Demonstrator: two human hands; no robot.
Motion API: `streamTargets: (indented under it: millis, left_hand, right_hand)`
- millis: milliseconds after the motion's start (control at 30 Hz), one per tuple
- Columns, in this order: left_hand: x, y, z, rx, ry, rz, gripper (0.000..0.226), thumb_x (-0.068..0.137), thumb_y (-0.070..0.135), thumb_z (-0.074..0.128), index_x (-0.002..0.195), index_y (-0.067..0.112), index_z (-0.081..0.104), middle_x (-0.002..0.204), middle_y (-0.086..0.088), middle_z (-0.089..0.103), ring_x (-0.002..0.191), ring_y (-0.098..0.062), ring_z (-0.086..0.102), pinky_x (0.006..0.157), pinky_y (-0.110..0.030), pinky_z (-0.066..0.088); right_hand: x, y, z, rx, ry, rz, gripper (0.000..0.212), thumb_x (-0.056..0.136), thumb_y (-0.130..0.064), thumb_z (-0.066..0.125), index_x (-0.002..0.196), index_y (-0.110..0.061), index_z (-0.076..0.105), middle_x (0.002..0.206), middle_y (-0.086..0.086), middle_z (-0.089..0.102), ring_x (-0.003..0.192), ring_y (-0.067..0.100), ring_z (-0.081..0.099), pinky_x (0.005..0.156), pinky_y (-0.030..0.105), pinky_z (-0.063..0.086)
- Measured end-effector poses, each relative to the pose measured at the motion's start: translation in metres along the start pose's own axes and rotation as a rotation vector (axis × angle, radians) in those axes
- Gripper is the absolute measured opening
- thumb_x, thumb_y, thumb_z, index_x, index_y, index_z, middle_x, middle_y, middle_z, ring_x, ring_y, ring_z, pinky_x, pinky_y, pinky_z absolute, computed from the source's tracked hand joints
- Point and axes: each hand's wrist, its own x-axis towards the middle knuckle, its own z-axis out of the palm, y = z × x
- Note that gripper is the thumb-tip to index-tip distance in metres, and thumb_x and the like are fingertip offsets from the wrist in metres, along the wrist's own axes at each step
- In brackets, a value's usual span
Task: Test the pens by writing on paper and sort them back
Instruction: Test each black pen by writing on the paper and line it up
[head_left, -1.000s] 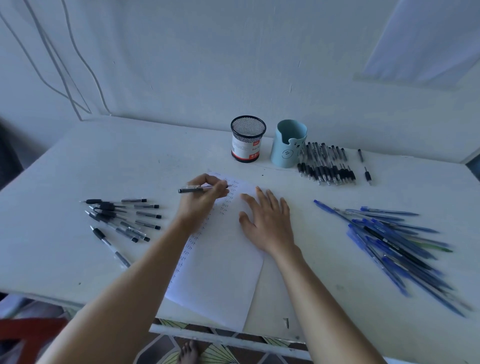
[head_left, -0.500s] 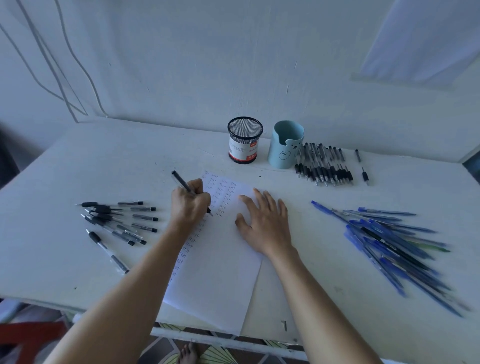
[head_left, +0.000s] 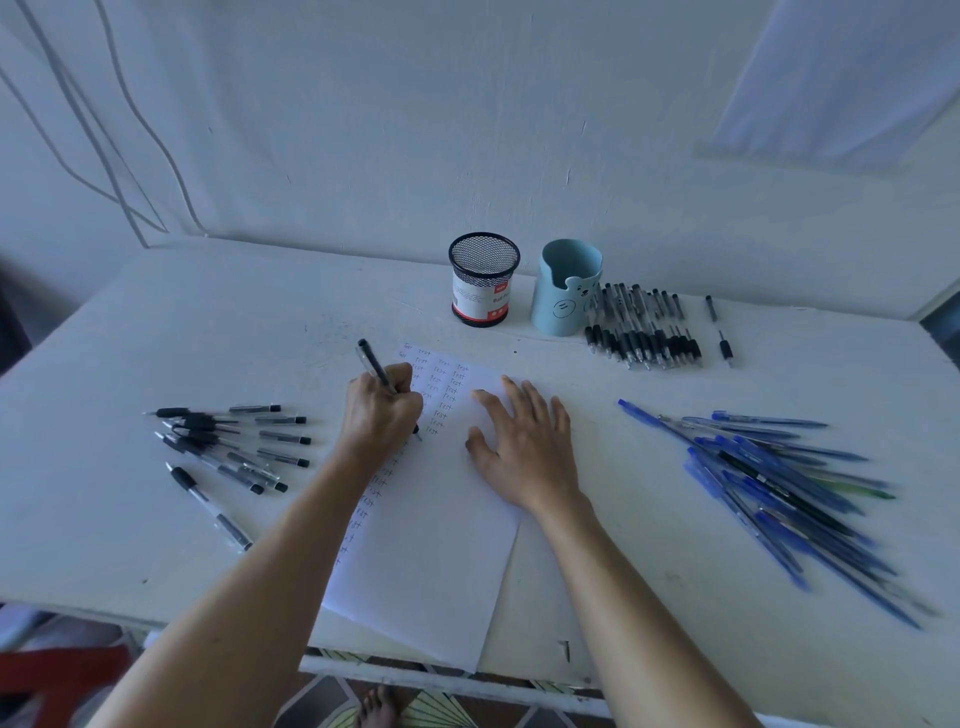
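A white sheet of paper (head_left: 436, 545) lies in the middle of the table, its upper left part filled with columns of small written words. My left hand (head_left: 382, 410) grips a black pen (head_left: 375, 366) in a writing hold, tip down on the paper. My right hand (head_left: 524, 447) lies flat on the sheet's right edge, fingers spread. Several black pens (head_left: 228, 447) lie loose to the left. A heap of blue pens (head_left: 784, 483) lies to the right.
A black mesh pen cup (head_left: 483, 280) and a light blue bear-face cup (head_left: 566, 286) stand at the back of the white table (head_left: 156, 332). A row of black pens (head_left: 641, 325) lies beside the blue cup. The wall stands close behind.
My left hand turned the pen from lying level near the sheet's top to an upright writing hold and brought its tip down onto the paper. My right hand stayed flat on the sheet.
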Motion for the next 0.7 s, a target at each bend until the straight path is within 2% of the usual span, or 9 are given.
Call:
streamTargets:
  millis: [100,300,400,567,700]
  left_hand:
    - [0.0003,-0.0024,0.0005,-0.017,0.012,0.001,0.038,0.066,-0.012,0.046,0.058,0.017,0.023,0.055,-0.001,0.021,0.044,-0.011,0.019,0.038,-0.019,0.017]
    - [0.0008,-0.0045,0.0007,-0.041,0.002,0.005,0.036,0.066,-0.012,0.045,0.059,0.016,0.023,0.059,-0.004,0.02,0.055,-0.018,0.021,0.041,-0.024,0.017]
    - [0.0012,-0.0064,0.0017,-0.026,-0.024,0.011,0.038,0.065,-0.01,0.045,0.057,0.018,0.022,0.059,-0.004,0.021,0.056,-0.018,0.022,0.048,-0.029,0.018]
    - [-0.0019,-0.0016,0.001,-0.044,-0.032,0.0,0.038,0.068,-0.012,0.043,0.059,0.017,0.02,0.06,-0.002,0.018,0.039,-0.009,0.02,0.04,-0.02,0.019]
    - [0.0001,-0.005,0.0024,-0.04,-0.037,0.0,0.038,0.067,-0.01,0.043,0.057,0.019,0.02,0.055,0.006,0.018,0.049,-0.013,0.019,0.044,-0.021,0.021]
  right_hand:
    - [0.0004,-0.0006,0.0001,0.002,0.002,-0.002,0.052,0.099,-0.047,0.038,0.149,-0.037,0.031,0.165,0.001,0.016,0.152,0.021,0.007,0.121,0.048,0.001]
    - [-0.0007,-0.0003,0.0,0.003,0.005,-0.004,0.052,0.099,-0.047,0.039,0.149,-0.038,0.031,0.165,0.0,0.016,0.152,0.021,0.007,0.121,0.048,0.001]
    - [-0.0005,-0.0002,0.0003,0.003,0.006,-0.003,0.052,0.098,-0.047,0.037,0.149,-0.037,0.032,0.165,0.0,0.016,0.152,0.021,0.008,0.121,0.048,0.001]
    - [-0.0009,-0.0009,0.0024,-0.013,0.031,0.0,0.071,0.083,-0.057,0.012,0.147,-0.037,0.034,0.164,0.001,0.021,0.151,0.023,0.013,0.12,0.05,0.006]
    - [-0.0003,-0.0005,0.0029,-0.02,0.03,0.003,0.077,0.078,-0.058,0.006,0.147,-0.038,0.033,0.164,0.001,0.019,0.152,0.023,0.011,0.121,0.05,0.006]
